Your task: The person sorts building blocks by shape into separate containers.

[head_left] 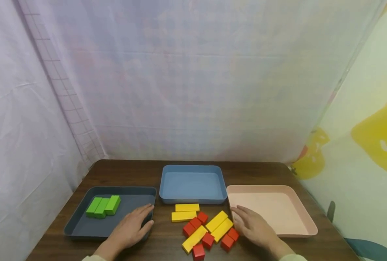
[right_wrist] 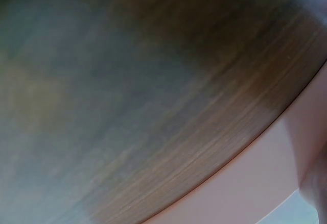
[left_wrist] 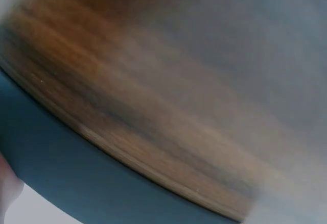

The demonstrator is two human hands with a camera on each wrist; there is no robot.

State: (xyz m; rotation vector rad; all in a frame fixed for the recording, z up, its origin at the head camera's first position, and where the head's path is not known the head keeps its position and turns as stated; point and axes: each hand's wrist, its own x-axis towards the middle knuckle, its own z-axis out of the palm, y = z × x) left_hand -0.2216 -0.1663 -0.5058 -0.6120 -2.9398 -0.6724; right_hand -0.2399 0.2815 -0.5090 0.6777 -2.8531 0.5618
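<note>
In the head view my left hand (head_left: 129, 228) lies over the right front part of a dark blue-grey tray (head_left: 132, 197), its fingers loosely extended and holding nothing. My right hand (head_left: 253, 225) rests at the left edge of a pink tray (head_left: 271, 206), fingers extended and nothing held. Between the hands lie several yellow blocks (head_left: 194, 239) and several red cubes (head_left: 208, 240) in a loose cluster. The cluster is nearer my right hand. Three green blocks (head_left: 102, 207) sit side by side in the dark tray. Both wrist views are blurred and mostly show tabletop.
A light blue tray (head_left: 192, 183) stands at the back middle, behind the blocks. All three trays rest on a dark wooden table (head_left: 128, 172). Pale curtains (head_left: 193, 90) hang behind and at the left, and a wall with yellow figures (head_left: 382, 134) rises on the right.
</note>
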